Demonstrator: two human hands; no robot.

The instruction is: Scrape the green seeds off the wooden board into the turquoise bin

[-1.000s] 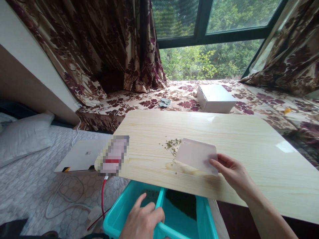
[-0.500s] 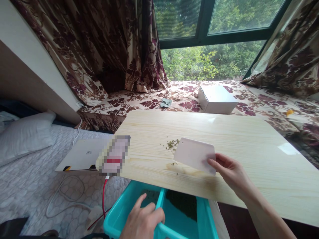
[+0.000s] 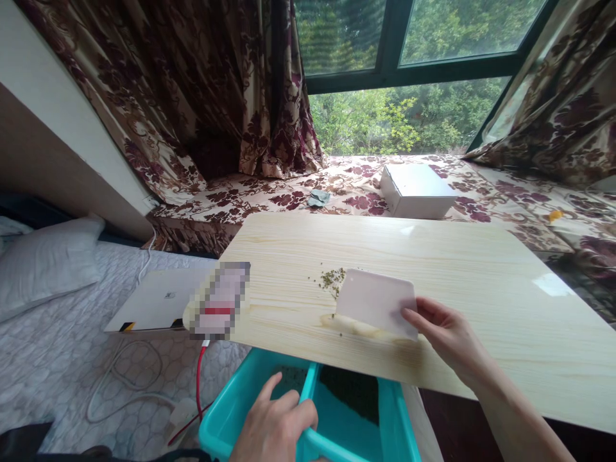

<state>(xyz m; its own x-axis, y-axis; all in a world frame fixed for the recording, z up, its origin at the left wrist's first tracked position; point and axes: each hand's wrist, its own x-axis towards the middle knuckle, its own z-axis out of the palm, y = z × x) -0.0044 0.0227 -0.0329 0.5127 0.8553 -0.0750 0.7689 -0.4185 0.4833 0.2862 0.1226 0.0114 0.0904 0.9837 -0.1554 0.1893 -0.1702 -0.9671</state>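
Note:
My right hand (image 3: 445, 330) pinches the right end of a thin white plastic scraper (image 3: 375, 303), a flat rectangle with rounded corners and a small hole near one corner. Its left edge meets a small heap of greenish-brown dried bits (image 3: 332, 280) on the light wooden tabletop (image 3: 457, 256). A few stray bits lie around the heap. Below the table's front edge, my left hand (image 3: 279, 420) grips the middle divider of a teal two-compartment bin (image 3: 404, 420), index finger stretched over the left compartment. Dark fine material (image 3: 353, 393) lies in the right compartment; a little shows in the left.
A blurred-out phone (image 3: 220, 301) with a red cable lies on the table's left end. Beside it, a white laptop-like box (image 3: 149, 298) rests on the bed (image 3: 52, 346). A white box (image 3: 421, 192) and a crumpled packet (image 3: 318, 198) are on the window seat.
The view has shifted very slightly. The scraper's left end has tilted a touch; both hands keep their grips in nearly the same places.

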